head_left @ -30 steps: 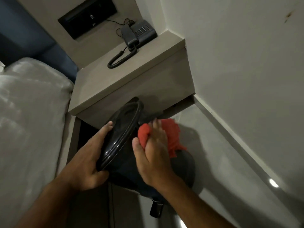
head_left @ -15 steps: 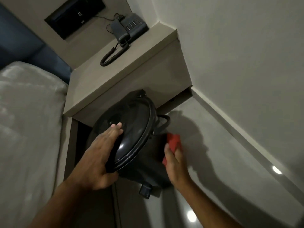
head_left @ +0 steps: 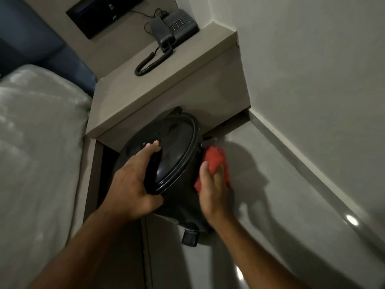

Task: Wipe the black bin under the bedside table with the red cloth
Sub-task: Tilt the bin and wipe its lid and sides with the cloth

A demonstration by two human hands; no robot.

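The black bin (head_left: 175, 155) stands on the floor, tilted, half under the beige bedside table (head_left: 166, 88), with its round lid facing me. My left hand (head_left: 133, 180) grips the lid's rim on the near left side, fingers over the top and thumb below. My right hand (head_left: 212, 195) presses the red cloth (head_left: 215, 161) against the bin's right side wall, just below the rim. A black foot pedal (head_left: 189, 237) sticks out at the bin's base.
A black corded telephone (head_left: 173, 28) sits on the bedside table's back corner. The bed with pale covers (head_left: 37, 153) lies along the left. A wall with a skirting strip (head_left: 308, 167) runs along the right, with glossy floor (head_left: 270, 215) between it and the bin.
My right hand with the red cloth went from the bin's upper side down its right wall and has come back up near the rim. My left hand shifted its grip on the lid.
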